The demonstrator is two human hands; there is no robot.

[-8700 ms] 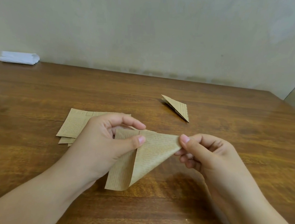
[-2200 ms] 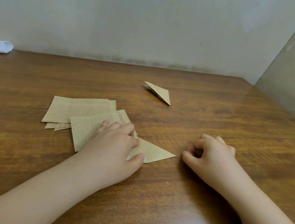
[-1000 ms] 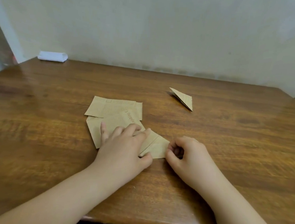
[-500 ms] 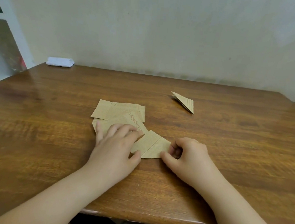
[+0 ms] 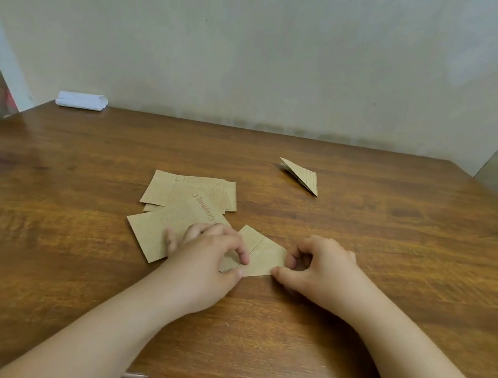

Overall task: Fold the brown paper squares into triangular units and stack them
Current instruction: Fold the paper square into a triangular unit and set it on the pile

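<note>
The wooden table (image 5: 385, 259) is the biggest thing here and carries all the paper. Near its centre lies the loose pile of brown squares (image 5: 190, 196), fanned out, I think so that the top sheet is easy to take. At two o'clock from this pile, well apart, rests one finished triangular unit (image 5: 302, 176), probably put away there to begin the stack. At eleven o'clock, far at the table's back edge, lies a white folded cloth (image 5: 81, 101).

At five o'clock from the pile is the paper in work (image 5: 262, 254), partly folded and flat on the wood. The left hand (image 5: 206, 260) presses it down with curled fingers, thumb and forefinger pinching its left side. The right hand (image 5: 322, 266) has its fingers curled too, the thumb tip on the paper's right corner, apparently sharpening the crease.
</note>
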